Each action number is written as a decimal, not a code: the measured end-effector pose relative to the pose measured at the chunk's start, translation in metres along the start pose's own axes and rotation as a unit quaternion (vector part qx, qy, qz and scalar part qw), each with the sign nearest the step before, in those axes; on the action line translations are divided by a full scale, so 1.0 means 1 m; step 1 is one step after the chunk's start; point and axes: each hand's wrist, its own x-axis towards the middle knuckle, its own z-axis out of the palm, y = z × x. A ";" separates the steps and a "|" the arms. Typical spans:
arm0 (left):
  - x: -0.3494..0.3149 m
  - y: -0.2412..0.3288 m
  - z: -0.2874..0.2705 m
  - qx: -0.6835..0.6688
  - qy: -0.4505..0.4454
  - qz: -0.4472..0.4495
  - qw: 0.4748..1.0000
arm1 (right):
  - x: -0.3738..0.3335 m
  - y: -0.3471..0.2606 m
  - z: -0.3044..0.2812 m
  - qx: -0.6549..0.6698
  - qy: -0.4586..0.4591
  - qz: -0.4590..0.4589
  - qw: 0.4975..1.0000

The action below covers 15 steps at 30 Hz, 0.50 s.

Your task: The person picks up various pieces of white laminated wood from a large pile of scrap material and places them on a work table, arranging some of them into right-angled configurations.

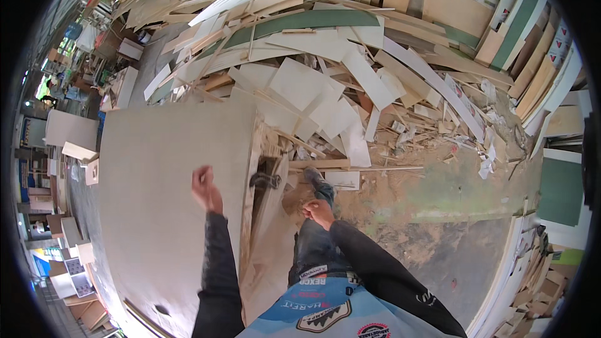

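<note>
My left hand (205, 190) hovers above a large pale flat panel (150, 169), fingers loosely curled in and nothing visible in them. In front of my right thigh, my right hand (319, 213) is closed, its fingers bent together; no object shows in it. Between the two hands, at the panel's right edge, a dark metal fitting (267, 179) sits beside a wooden frame member (255, 213). Near the panel's bottom edge is a small dark opening (161, 310).
A big heap of board offcuts (307, 87) spreads across the far side. Long strips (516, 19) lean at the far right. My shoe (311, 176) stands on a dusty floor (451, 181) strewn with scraps. More wood pieces (538, 281) are piled at the near right; stacked goods (72, 131) stand left.
</note>
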 end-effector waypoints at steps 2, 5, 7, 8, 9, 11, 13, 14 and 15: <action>0.086 0.001 0.062 0.050 -0.057 0.003 0.997 | 0.037 -0.013 -0.009 -0.014 0.030 -0.013 0.999; 0.192 -0.031 0.132 0.297 -0.111 0.192 0.929 | 0.093 -0.031 -0.022 -0.102 0.075 -0.030 0.992; 0.237 -0.043 0.163 0.356 -0.159 0.178 0.904 | 0.133 -0.062 -0.024 -0.220 0.082 -0.035 0.971; 0.246 -0.051 0.177 0.373 -0.140 0.171 0.901 | 0.155 -0.073 -0.027 -0.361 0.109 -0.076 0.923; 0.253 -0.059 0.186 0.405 -0.150 0.100 0.897 | 0.177 -0.081 -0.026 -0.362 0.121 -0.070 0.921; 0.256 -0.048 0.202 0.460 -0.162 -0.046 0.872 | 0.223 -0.101 -0.022 -0.370 0.144 -0.059 0.916; 0.253 -0.052 0.198 0.411 -0.126 -0.042 0.902 | 0.272 -0.114 -0.012 -0.433 0.157 -0.106 0.881; 0.257 -0.053 0.200 0.400 -0.116 -0.058 0.907 | 0.301 -0.124 -0.007 -0.462 0.166 -0.136 0.861; 0.260 -0.055 0.202 0.390 -0.105 -0.076 0.912 | 0.325 -0.134 -0.004 -0.479 0.155 -0.126 0.855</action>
